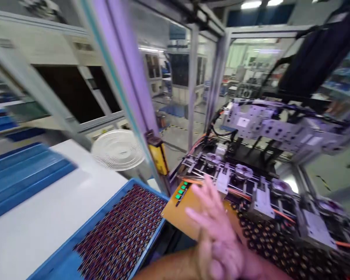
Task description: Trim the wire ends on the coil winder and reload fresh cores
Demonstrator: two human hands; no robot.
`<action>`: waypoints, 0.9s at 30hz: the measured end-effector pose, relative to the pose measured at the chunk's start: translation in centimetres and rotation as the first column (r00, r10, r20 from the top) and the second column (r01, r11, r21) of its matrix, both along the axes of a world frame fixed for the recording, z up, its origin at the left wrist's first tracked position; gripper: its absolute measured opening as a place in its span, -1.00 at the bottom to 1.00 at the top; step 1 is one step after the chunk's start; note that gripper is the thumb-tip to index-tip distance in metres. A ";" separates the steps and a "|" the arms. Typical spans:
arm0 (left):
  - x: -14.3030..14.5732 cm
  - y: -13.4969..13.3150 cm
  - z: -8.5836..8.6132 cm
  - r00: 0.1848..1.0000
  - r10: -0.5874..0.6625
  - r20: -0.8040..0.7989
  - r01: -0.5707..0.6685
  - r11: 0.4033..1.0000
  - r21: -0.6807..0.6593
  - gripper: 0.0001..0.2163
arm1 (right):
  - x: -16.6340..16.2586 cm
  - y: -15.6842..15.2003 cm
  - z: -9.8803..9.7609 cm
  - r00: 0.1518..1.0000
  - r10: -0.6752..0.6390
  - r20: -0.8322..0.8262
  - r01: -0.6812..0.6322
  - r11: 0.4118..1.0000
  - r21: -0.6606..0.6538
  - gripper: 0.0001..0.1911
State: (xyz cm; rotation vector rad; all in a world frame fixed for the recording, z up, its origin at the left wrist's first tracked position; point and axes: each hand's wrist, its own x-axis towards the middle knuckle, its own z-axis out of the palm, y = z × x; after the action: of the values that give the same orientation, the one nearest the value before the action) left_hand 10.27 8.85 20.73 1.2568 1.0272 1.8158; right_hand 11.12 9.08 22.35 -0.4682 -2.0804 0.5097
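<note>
My two hands meet at the bottom centre, just in front of a tan panel [175, 214]. My right hand [216, 217] has its fingers stretched out and spread, pointing up and to the left; nothing shows in them. Pressed against its lower palm is my left hand [204, 249], whose fingers are partly hidden and blurred. Lit green buttons [181, 190] sit along the panel's upper left. Left of the hands, a blue tray [90, 229] is packed with small dark reddish pieces [125, 233]. Many small black round parts [268, 237] lie to the right.
A row of metal fixtures [261, 202] with orange tubing runs behind the hands, under a perforated metal beam [268, 128]. A frame post [128, 70] carries a yellow device [158, 157]. At left are a white table [90, 186], blue trays [26, 171] and a round white grille [118, 149].
</note>
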 end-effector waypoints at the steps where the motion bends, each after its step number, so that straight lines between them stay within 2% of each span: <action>1: -1.8 0.7 1.1 0.997 0.013 0.071 -0.015 0.999 0.040 -0.44 | -0.1 -0.2 -0.9 1.000 -0.006 -0.024 0.006 1.000 0.013 -0.40; 3: -6.0 3.2 2.8 0.986 -0.102 0.129 0.080 0.983 0.164 -0.33 | 0.0 -0.6 -2.4 1.000 -0.016 -0.019 0.017 0.999 0.051 -0.31; 4: -7.9 5.0 3.4 0.976 -0.090 0.196 0.035 0.964 0.265 -0.34 | 0.4 -0.6 -2.9 1.000 0.001 0.017 -0.002 0.999 0.054 -0.30; 5: -9.6 7.0 3.7 0.985 -0.054 0.165 -0.008 0.935 0.353 -0.43 | 1.3 -0.3 -3.1 0.996 0.031 0.083 -0.034 0.999 0.039 -0.33; 7: -11.8 11.0 3.8 0.991 0.064 -0.115 -0.011 0.910 0.414 -0.60 | 4.2 1.2 -2.9 0.970 0.024 0.242 -0.027 1.000 0.008 -0.52; 8: -12.4 12.9 3.7 0.910 0.141 -0.389 0.012 0.930 0.367 -0.65 | 6.2 2.6 -2.6 0.952 -0.078 0.296 0.072 0.997 0.028 -0.58; 9: -12.6 14.7 3.5 0.749 0.185 -0.636 0.053 0.940 0.336 -0.66 | 8.5 4.3 -2.3 0.906 -0.226 0.358 0.211 0.974 0.081 -0.58; 10: -12.5 16.5 3.3 0.633 0.162 -0.757 0.108 0.950 0.294 -0.67 | 10.7 6.2 -1.8 0.867 -0.302 0.396 0.294 0.952 0.081 -0.60; 13: -11.3 21.1 2.5 0.388 0.056 -0.920 0.224 0.962 0.153 -0.76 | 16.7 12.2 -0.8 0.744 -0.423 0.518 0.461 0.885 0.060 -0.77; 15: -10.5 23.7 1.9 0.240 -0.024 -0.970 0.278 0.960 0.045 -0.88 | 19.0 15.3 -0.6 0.650 -0.434 0.624 0.526 0.849 0.043 -0.92; 16: -10.2 24.7 1.6 0.175 -0.060 -0.983 0.295 0.955 -0.006 -0.93 | 19.6 16.3 -0.6 0.607 -0.423 0.673 0.545 0.838 0.036 -0.95; 17: -10.0 25.6 1.3 0.119 -0.092 -0.989 0.305 0.951 -0.052 -0.91 | 19.9 17.1 -0.7 0.569 -0.406 0.715 0.556 0.831 0.029 -0.87; 20: -9.8 27.4 0.5 0.000 -0.163 -0.987 0.306 0.939 -0.155 -0.78 | 19.8 17.9 -1.3 0.495 -0.351 0.795 0.561 0.828 0.016 -0.69; 27: -9.8 27.6 0.0 -0.113 -0.250 -0.962 0.319 0.908 -0.273 -0.79 | 19.2 18.3 -2.0 0.431 -0.284 0.856 0.560 0.829 -0.007 -0.74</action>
State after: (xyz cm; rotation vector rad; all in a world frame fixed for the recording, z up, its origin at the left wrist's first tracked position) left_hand 0.52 36.49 20.75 2.7290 1.1635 0.1650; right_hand 30.27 27.41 20.33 -1.6742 -2.6211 0.2849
